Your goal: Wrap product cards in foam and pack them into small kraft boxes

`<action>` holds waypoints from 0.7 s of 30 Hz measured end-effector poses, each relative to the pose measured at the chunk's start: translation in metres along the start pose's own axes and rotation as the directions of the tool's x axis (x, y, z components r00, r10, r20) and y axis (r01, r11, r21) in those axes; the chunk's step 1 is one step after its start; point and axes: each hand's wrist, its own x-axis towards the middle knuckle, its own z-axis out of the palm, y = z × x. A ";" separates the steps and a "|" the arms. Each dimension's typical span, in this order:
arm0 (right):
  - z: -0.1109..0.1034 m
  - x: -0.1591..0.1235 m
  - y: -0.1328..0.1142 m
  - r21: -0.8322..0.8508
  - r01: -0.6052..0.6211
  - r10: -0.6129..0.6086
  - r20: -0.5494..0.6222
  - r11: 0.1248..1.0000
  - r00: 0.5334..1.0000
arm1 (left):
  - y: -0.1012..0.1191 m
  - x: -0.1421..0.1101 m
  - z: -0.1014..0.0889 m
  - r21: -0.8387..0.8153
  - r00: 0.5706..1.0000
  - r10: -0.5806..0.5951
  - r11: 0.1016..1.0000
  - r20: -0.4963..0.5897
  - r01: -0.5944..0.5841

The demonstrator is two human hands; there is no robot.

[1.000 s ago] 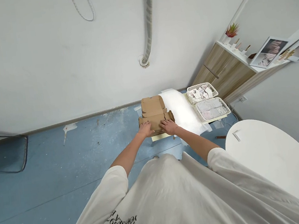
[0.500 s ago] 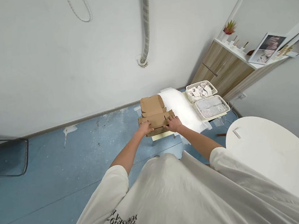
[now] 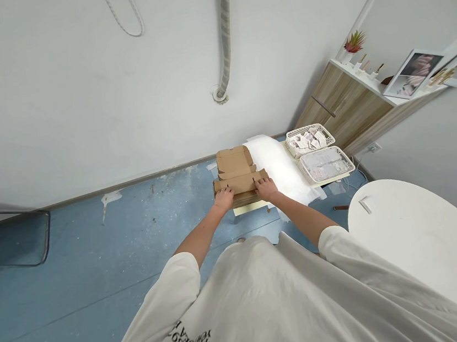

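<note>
A partly folded cardboard mailer box lies on a stack of flat cardboard, near the front edge of a low surface. Its back panel spreads away toward the wall, while the near panel, with two dark slots, stands tilted up between the hands. The likeliest trouble, I judge, is an uneven crease: if one hand pulls harder than the other, the panel could buckle off its score line or tear at a slot. The loose layers underneath could also slide toward the person, since nothing visible pins them, and the box would skew with them.

The left hand grips the near left corner, fingers bent over the panel. The right hand grips the near right corner in the same curled way, at about the same height. Thumbs and firmness of hold are too small to tell.

Just right of the box, white packing sheets cover the surface; a drifting elbow might drag them. Beyond sit two plastic baskets, well apart from the hands and at little risk.
</note>
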 end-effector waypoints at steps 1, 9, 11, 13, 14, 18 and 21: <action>0.000 0.000 0.000 0.001 -0.003 0.003 -0.008 1.000 1.000 | -0.001 -0.002 -0.001 0.007 1.000 0.002 1.000 -0.014 -0.001; 0.000 -0.007 0.001 0.020 0.016 -0.014 -0.097 1.000 0.995 | 0.003 -0.022 -0.026 0.079 0.962 0.134 0.990 -0.238 -0.118; -0.001 -0.009 0.001 0.026 0.024 -0.021 -0.109 0.999 0.994 | 0.005 -0.024 -0.036 0.109 0.943 0.171 0.983 -0.286 -0.145; -0.002 -0.010 -0.001 0.026 0.019 -0.016 -0.117 0.999 0.993 | 0.007 -0.024 -0.045 0.132 0.926 0.197 0.978 -0.322 -0.162; -0.003 -0.011 -0.001 0.023 0.013 -0.010 -0.119 1.000 0.993 | 0.007 -0.024 -0.050 0.141 0.919 0.203 0.976 -0.337 -0.164; -0.010 -0.009 -0.003 0.039 -0.004 0.009 -0.135 0.999 0.991 | 0.006 -0.023 -0.067 0.152 0.900 0.206 0.976 -0.385 -0.159; -0.017 -0.009 -0.001 0.075 -0.005 0.019 -0.190 0.997 0.982 | 0.006 -0.024 -0.078 0.098 0.908 0.174 0.984 -0.382 -0.147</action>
